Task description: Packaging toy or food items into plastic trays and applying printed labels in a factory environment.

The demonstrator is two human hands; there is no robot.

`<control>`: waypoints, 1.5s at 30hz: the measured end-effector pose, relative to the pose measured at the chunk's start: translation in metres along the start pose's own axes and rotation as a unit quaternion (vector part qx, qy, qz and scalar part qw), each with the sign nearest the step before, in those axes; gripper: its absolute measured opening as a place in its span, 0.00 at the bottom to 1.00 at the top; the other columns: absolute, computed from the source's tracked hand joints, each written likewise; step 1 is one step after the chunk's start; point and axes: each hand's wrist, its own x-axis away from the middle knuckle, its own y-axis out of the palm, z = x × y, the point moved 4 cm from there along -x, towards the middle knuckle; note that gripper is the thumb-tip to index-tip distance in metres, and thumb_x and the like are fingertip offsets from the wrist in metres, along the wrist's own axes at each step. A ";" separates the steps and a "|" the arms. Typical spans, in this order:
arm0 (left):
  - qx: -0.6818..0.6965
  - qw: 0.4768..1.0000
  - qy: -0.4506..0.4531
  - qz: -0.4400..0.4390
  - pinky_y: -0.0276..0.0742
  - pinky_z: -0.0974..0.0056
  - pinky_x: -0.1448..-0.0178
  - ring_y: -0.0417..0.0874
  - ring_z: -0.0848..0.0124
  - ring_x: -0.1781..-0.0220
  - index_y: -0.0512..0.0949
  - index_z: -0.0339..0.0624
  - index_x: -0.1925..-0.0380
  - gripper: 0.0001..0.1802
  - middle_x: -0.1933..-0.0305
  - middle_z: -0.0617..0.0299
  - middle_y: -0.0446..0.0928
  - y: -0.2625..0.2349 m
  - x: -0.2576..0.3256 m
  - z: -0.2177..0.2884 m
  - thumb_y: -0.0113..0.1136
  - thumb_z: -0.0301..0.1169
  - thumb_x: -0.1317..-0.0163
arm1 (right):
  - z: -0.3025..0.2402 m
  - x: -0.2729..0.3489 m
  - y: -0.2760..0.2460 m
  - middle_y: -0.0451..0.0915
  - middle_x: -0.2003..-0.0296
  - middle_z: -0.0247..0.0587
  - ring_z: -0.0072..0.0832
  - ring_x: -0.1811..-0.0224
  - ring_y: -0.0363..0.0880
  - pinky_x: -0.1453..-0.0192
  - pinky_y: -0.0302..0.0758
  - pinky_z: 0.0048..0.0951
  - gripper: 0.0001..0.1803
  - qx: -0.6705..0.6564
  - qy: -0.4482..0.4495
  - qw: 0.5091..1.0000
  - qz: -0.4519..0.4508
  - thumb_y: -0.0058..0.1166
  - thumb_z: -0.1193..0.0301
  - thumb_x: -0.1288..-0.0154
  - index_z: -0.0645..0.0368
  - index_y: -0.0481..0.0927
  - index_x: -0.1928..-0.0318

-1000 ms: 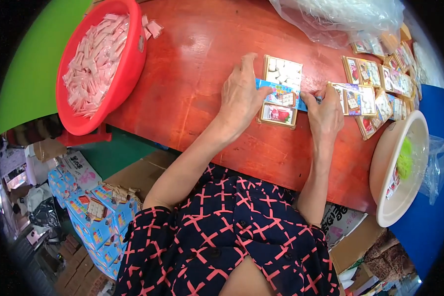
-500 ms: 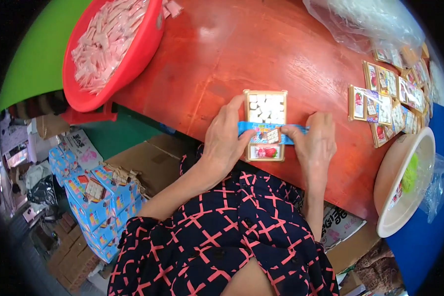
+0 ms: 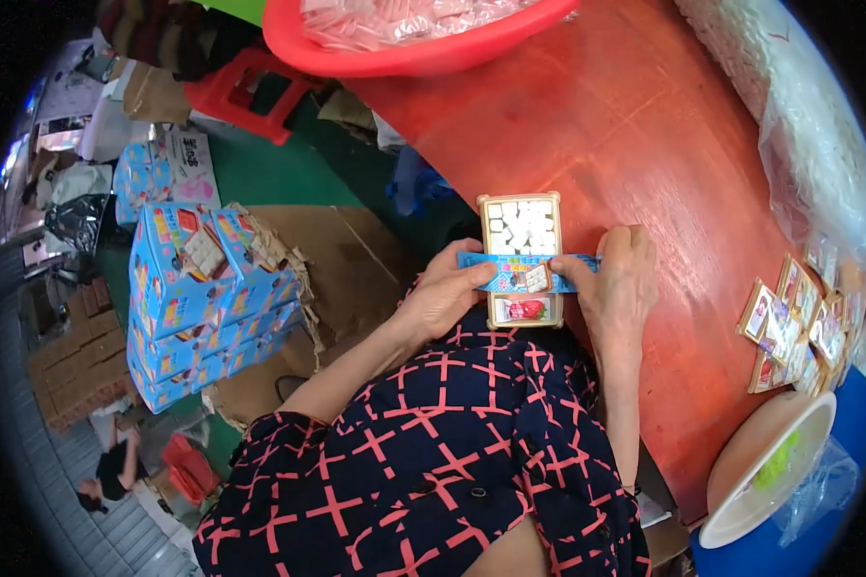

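Note:
A shallow tan tray [image 3: 487,229] sits between my hands at the near edge of the red table. White cubes [image 3: 520,221] fill its far part, and a small packet with a strawberry picture [image 3: 524,309] lies in the near part. Across its middle runs a printed blue paper band [image 3: 505,276]. My left hand [image 3: 445,293] is closed at the left side, thumb pressed on the band and fingers partly hidden beneath. From the right, my right hand [image 3: 618,279] pinches the band's other end, thumb on top and fingers bent.
A red basin [image 3: 404,60] of pink packets stands at the far left of the red table [image 3: 635,144]. Several filled trays [image 3: 789,327] pile up at right, near a plastic bag [image 3: 818,125] and a cream bowl [image 3: 818,415]. Blue boxes [image 3: 178,308] are stacked at left.
The view has swung left, showing more floor and boxes. My left fingers have drawn back from along the tray's far side to the band's end. My right hand still grips the band.

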 end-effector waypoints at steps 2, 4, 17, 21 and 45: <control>0.021 0.998 0.007 -0.051 0.72 0.59 0.49 0.74 0.63 0.53 0.59 0.36 0.52 0.26 0.57 0.52 0.70 0.014 0.004 0.007 0.61 0.24 0.48 | 0.000 0.000 -0.006 0.67 0.70 0.46 0.42 0.65 0.68 0.66 0.67 0.39 0.22 -0.003 0.009 1.000 0.005 0.67 0.62 0.63 0.63 0.69 0.75; 0.015 0.998 0.009 -0.055 0.72 0.59 0.49 0.74 0.64 0.53 0.59 0.37 0.52 0.26 0.56 0.52 0.70 0.015 0.005 0.006 0.61 0.24 0.49 | 0.001 0.002 -0.008 0.67 0.71 0.46 0.43 0.65 0.67 0.66 0.67 0.39 0.22 -0.010 0.019 1.000 0.009 0.67 0.62 0.63 0.63 0.68 0.75; -0.133 0.962 0.192 -0.143 0.73 0.65 0.54 0.75 0.72 0.58 0.63 0.42 0.53 0.31 0.60 0.60 0.71 0.058 0.004 0.055 0.65 0.22 0.61 | -0.001 -0.011 -0.019 0.72 0.73 0.33 0.21 0.71 0.70 0.66 0.70 0.23 0.14 -0.621 0.177 0.749 -0.149 0.58 0.77 0.63 0.60 0.72 0.71; -0.080 0.972 0.109 -0.193 0.71 0.66 0.54 0.73 0.74 0.61 0.60 0.41 0.50 0.35 0.63 0.62 0.71 0.081 -0.001 0.062 0.66 0.23 0.60 | 0.033 -0.008 -0.017 0.68 0.48 0.47 0.35 0.47 0.67 0.42 0.64 0.34 0.29 -0.604 0.221 0.748 -0.163 0.53 0.81 0.50 0.69 0.63 0.45; -0.379 0.860 0.325 -0.100 0.69 0.62 0.54 0.74 0.63 0.58 0.70 0.31 0.59 0.14 0.65 0.51 0.73 0.122 -0.016 0.056 0.51 0.31 0.42 | 0.027 -0.024 -0.058 0.69 0.72 0.34 0.23 0.69 0.66 0.64 0.68 0.25 0.11 -0.529 0.069 0.844 -0.054 0.58 0.79 0.50 0.57 0.66 0.75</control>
